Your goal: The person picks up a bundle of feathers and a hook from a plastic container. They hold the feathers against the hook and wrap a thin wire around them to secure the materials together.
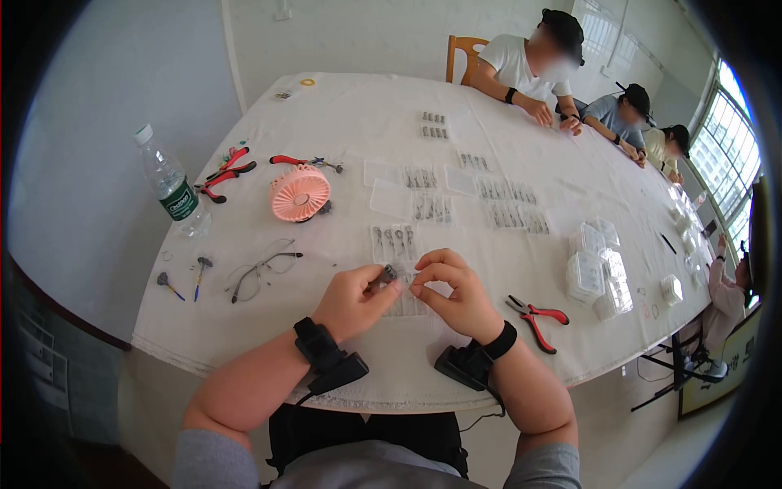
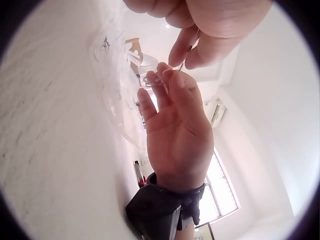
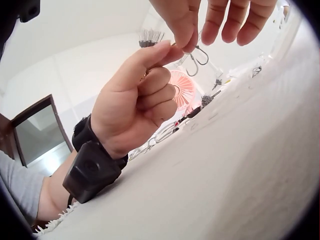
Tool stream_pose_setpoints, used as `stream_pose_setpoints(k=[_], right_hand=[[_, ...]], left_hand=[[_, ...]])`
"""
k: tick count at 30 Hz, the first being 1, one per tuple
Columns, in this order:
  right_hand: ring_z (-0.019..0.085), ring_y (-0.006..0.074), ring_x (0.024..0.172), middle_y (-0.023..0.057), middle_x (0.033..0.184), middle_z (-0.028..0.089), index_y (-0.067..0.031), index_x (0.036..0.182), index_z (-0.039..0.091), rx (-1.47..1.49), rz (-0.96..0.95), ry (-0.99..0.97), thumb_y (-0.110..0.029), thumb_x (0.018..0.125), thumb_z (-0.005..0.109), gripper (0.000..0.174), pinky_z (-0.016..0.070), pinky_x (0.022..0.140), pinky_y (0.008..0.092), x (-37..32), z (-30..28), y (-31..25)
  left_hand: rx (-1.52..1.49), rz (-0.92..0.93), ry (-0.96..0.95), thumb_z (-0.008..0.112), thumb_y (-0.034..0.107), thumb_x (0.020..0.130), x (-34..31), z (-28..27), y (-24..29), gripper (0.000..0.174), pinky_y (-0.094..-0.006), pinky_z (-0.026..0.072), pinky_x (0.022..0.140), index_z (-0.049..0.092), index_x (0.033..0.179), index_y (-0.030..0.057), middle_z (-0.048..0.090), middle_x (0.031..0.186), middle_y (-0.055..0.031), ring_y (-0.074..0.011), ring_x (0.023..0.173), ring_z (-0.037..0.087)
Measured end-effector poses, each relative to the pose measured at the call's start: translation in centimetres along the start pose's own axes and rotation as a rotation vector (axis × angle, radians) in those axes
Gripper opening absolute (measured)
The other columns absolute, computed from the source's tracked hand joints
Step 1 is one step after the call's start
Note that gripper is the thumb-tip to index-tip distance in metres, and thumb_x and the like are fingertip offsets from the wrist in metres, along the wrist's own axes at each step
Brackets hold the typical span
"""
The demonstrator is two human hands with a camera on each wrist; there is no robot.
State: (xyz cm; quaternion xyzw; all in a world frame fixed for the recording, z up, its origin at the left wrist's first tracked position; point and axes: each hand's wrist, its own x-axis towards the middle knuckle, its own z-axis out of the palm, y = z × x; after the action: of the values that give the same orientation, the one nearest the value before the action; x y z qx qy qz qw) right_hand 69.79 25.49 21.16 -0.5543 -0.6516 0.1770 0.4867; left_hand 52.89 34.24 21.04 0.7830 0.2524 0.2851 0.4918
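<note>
head view: both hands met over a white tablecloth (image 1: 244, 334), near the table's close edge, above a clear tray (image 1: 404, 308)
left hand (image 1: 352, 300): thumb and forefinger were pressed together on a thin stem (image 2: 181, 66), with the other fingers curled in toward the palm
right hand (image 1: 456, 295): thumb and forefinger were closed in a pinch on slim metal hooks (image 3: 196, 70), the remaining fingers loose and apart
metal hooks: they hung just below the right fingertips, between the two hands and off the cloth
dark bristly tuft (image 3: 151, 39): it showed right beside the left thumb; whether that hand had hold of it, i could not tell
filled tray (image 1: 375, 244): it lay just beyond the hands, small dark pieces in a row inside
pliers (image 1: 538, 320): red-handled, they rested to the right of the right hand, jaws apart
stacked boxes (image 1: 585, 277): clear ones stood farther right
wire cutters (image 1: 261, 267): they lay left of the left hand
pink fan (image 1: 300, 193): it sat beyond the cutters
water bottle (image 1: 178, 200): it stood upright at the left side
people (image 1: 521, 73): three in dark caps sat along the far side
</note>
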Motion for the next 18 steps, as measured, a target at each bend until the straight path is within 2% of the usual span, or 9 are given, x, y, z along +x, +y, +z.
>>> stream_pose_setpoints(k=[2,4,8,18], right_hand=[[0.051,0.0227,0.091,0.0062,0.095,0.053,-0.0067,0.077,0.06,-0.038,-0.028,0.006,-0.003,0.071,0.065,0.009,0.0401,0.08,0.0311,0.1,-0.1,0.0],[0.051,0.02,0.091,0.0057,0.095,0.052,-0.006,0.078,0.06,-0.083,-0.044,0.009,-0.002,0.071,0.065,0.009,0.0403,0.081,0.0289,0.0,-0.3,0.0],[0.051,0.02,0.091,0.0059,0.094,0.051,-0.0058,0.078,0.06,-0.111,-0.024,0.015,-0.002,0.071,0.065,0.01,0.0404,0.081,0.0288,0.0,-0.4,-0.2],[0.051,0.0195,0.088,0.0059,0.093,0.051,-0.0056,0.078,0.061,-0.082,-0.001,0.033,-0.002,0.071,0.066,0.009,0.0413,0.079,0.0283,0.0,-0.5,-0.1]], left_hand=[[-0.191,-0.025,-0.019,0.055,0.019,0.083,0.1,0.3,-1.2,0.023,-0.0233,0.0319,0.045,0.052,0.074,-0.0016,0.045,0.055,0.0005,-0.0047,0.051,0.038],[-0.206,-0.039,-0.039,0.053,0.016,0.084,0.1,0.1,-0.7,0.019,-0.0215,0.0326,0.047,0.052,0.078,-0.0018,0.047,0.06,0.0013,-0.0037,0.054,0.039],[-0.188,-0.018,-0.046,0.051,0.013,0.085,0.2,0.3,-1.4,0.015,-0.02,0.0336,0.05,0.052,0.082,-0.0017,0.049,0.066,0.0006,-0.0033,0.058,0.04],[-0.17,-0.033,-0.083,0.053,0.012,0.084,0.1,0.1,-0.9,0.014,-0.0203,0.0352,0.05,0.053,0.084,-0.0021,0.051,0.065,0.0004,-0.0032,0.056,0.042]])
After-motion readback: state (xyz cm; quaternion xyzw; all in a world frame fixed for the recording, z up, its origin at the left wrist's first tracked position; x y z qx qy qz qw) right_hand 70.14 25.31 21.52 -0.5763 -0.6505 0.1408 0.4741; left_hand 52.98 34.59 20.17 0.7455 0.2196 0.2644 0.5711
